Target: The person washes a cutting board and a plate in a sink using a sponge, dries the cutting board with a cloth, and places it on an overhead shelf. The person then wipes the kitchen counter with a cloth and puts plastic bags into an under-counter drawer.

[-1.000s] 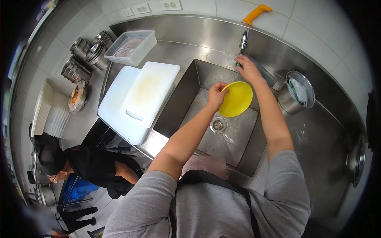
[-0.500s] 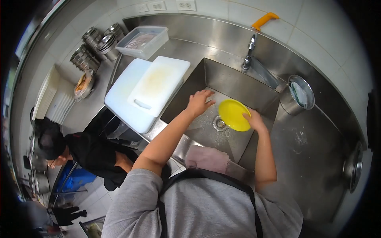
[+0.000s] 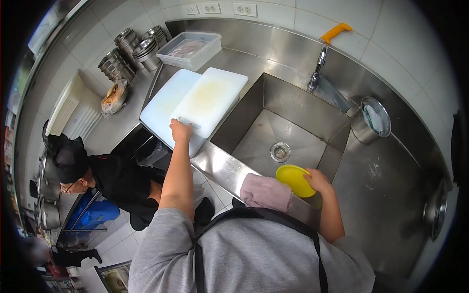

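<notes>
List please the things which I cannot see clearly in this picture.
All in the head view:
- Right hand: some fingers hidden under the yellow dish.
- Lower cutting board: partly covered by the upper cutting board.
- Plastic container: contents too small to identify.

Right hand (image 3: 318, 181) holding a yellow plate (image 3: 295, 180) beside the pink cloth (image 3: 266, 191) at the sink's near edge; left hand (image 3: 181, 131) at the handle slot of the upper white cutting board (image 3: 210, 101).
</notes>
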Tool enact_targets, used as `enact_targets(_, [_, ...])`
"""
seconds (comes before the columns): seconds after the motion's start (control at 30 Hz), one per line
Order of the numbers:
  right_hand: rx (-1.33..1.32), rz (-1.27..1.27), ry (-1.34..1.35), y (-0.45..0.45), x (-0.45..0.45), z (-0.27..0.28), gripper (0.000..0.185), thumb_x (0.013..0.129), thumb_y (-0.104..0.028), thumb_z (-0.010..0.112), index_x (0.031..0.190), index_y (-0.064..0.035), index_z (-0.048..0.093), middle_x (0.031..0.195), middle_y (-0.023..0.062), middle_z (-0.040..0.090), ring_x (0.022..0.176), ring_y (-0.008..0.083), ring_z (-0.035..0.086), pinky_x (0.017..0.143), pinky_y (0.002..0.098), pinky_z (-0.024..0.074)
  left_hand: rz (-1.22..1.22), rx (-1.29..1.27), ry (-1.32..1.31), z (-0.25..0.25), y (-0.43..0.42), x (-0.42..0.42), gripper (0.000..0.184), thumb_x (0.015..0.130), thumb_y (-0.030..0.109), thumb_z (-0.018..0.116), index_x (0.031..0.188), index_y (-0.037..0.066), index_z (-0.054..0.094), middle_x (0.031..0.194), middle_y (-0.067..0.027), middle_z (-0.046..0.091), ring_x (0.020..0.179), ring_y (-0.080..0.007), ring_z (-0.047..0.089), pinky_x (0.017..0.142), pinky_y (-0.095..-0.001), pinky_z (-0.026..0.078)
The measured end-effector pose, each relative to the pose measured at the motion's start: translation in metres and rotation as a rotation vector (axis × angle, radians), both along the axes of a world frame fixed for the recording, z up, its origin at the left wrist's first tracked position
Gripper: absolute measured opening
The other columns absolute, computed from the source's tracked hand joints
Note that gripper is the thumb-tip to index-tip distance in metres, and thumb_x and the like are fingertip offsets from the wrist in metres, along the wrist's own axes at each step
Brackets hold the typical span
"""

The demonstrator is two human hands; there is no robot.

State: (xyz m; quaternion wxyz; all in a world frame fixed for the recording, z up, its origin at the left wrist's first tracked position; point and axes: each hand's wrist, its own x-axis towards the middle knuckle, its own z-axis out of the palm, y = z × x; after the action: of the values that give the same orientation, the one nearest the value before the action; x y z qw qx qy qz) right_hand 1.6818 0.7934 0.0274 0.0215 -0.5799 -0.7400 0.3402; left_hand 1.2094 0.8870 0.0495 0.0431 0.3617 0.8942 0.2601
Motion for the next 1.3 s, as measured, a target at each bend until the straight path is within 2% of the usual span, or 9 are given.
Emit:
enact_targets(0.2, [0.109, -0.249, 0.034, -0.007, 0.003, 0.008, 0.03, 0.081, -0.021, 0.045, 0.106, -0.0053, 0.05, 0.094, 0.0227, 0.054, 0.092, 0.0355, 0.051, 0.078, 0.0405, 0.0397, 0.24, 0.196, -0.071, -0.001, 0.02, -0.021, 0.069, 0.056, 0.01, 0.069, 0.107, -0.002, 0.025, 0.1, -0.0277, 0.046, 0.089, -0.0362, 0.053, 0.075, -0.0404, 0.045])
enact_targets(0.3, [0.062, -0.184, 0.082, -0.017, 0.011, 0.008, 0.032, 0.081, -0.023, 0.045, 0.107, -0.0041, 0.049, 0.095, 0.0224, 0.054, 0.092, 0.0351, 0.051, 0.078, 0.0398, 0.0398, 0.361, 0.525, -0.824, 0.014, 0.044, -0.053, 0.036, 0.06, -0.001, 0.055, 0.09, -0.006, 0.037, 0.085, -0.0207, 0.053, 0.067, -0.0265, 0.057, 0.055, -0.0315, 0.048])
enact_targets(0.37, [0.117, -0.26, 0.113, -0.022, 0.012, 0.009, 0.033, 0.081, -0.023, 0.045, 0.108, -0.004, 0.049, 0.097, 0.022, 0.054, 0.093, 0.035, 0.051, 0.078, 0.0396, 0.0397, 0.145, 0.503, -1.262, -0.019, 0.09, -0.116, 0.029, 0.067, 0.002, 0.055, 0.09, -0.004, 0.039, 0.07, -0.014, 0.051, 0.059, -0.0225, 0.055, 0.048, -0.0308, 0.046])
enact_targets(0.43, [0.125, -0.276, 0.115, -0.025, 0.013, 0.014, 0.034, 0.081, -0.023, 0.045, 0.109, -0.004, 0.048, 0.097, 0.0217, 0.054, 0.093, 0.0349, 0.051, 0.078, 0.0392, 0.0396, 0.053, 0.696, -1.186, 0.058, 0.071, -0.063, 0.009, 0.071, 0.0, 0.049, 0.078, -0.002, 0.044, 0.072, -0.0118, 0.051, 0.057, -0.019, 0.053, 0.044, -0.0261, 0.041])
enact_targets(0.5, [0.135, -0.301, 0.118, -0.024, 0.015, 0.014, 0.034, 0.081, -0.023, 0.045, 0.11, -0.0039, 0.048, 0.098, 0.0214, 0.054, 0.094, 0.0348, 0.05, 0.079, 0.0389, 0.0394, -0.137, 0.806, -1.052, 0.103, 0.067, -0.027, 0.012, 0.072, 0.0, 0.047, 0.083, 0.002, 0.048, 0.072, -0.0086, 0.051, 0.059, -0.016, 0.052, 0.045, -0.0248, 0.037])
enact_targets(0.7, [0.118, -0.297, 0.208, -0.02, 0.02, 0.014, 0.034, 0.082, -0.022, 0.045, 0.111, -0.0036, 0.047, 0.099, 0.0209, 0.054, 0.095, 0.0342, 0.05, 0.08, 0.0372, 0.0391, -0.81, 0.493, -0.592, 0.197, 0.063, 0.048, 0.028, 0.071, 0.005, 0.053, 0.099, 0.007, 0.054, 0.082, -0.0008, 0.057, 0.062, -0.0074, 0.05, 0.047, -0.0221, 0.033])
enact_targets(0.93, [0.141, -0.329, 0.21, -0.03, 0.022, 0.016, 0.032, 0.082, -0.02, 0.045, 0.108, -0.0022, 0.048, 0.098, 0.0208, 0.054, 0.094, 0.034, 0.051, 0.079, 0.0366, 0.0392, -1.025, 0.099, -0.377, 0.214, 0.052, 0.095, 0.031, 0.071, 0.004, 0.057, 0.101, 0.006, 0.053, 0.084, 0.0036, 0.056, 0.066, -0.0043, 0.048, 0.052, -0.0199, 0.035])
enact_targets(1.23, [0.14, -0.303, 0.188, -0.023, 0.023, 0.017, 0.031, 0.082, -0.02, 0.045, 0.107, -0.0024, 0.049, 0.099, 0.0209, 0.054, 0.095, 0.0338, 0.05, 0.079, 0.0374, 0.0391, -0.9, 0.506, 0.323, 0.196, 0.041, 0.072, 0.026, 0.075, 0.011, 0.058, 0.098, 0.006, 0.049, 0.079, -0.0136, 0.056, 0.069, -0.0267, 0.054, 0.065, -0.0333, 0.042])
enact_targets(1.3, [0.137, -0.293, 0.2, -0.02, 0.023, 0.01, 0.032, 0.082, -0.021, 0.045, 0.108, -0.0028, 0.049, 0.1, 0.0207, 0.054, 0.096, 0.0337, 0.05, 0.08, 0.0373, 0.039, -0.896, 0.453, 0.278, 0.195, 0.028, 0.076, 0.022, 0.076, 0.013, 0.059, 0.094, 0.004, 0.049, 0.075, -0.0086, 0.056, 0.066, -0.0188, 0.053, 0.062, -0.0295, 0.042])
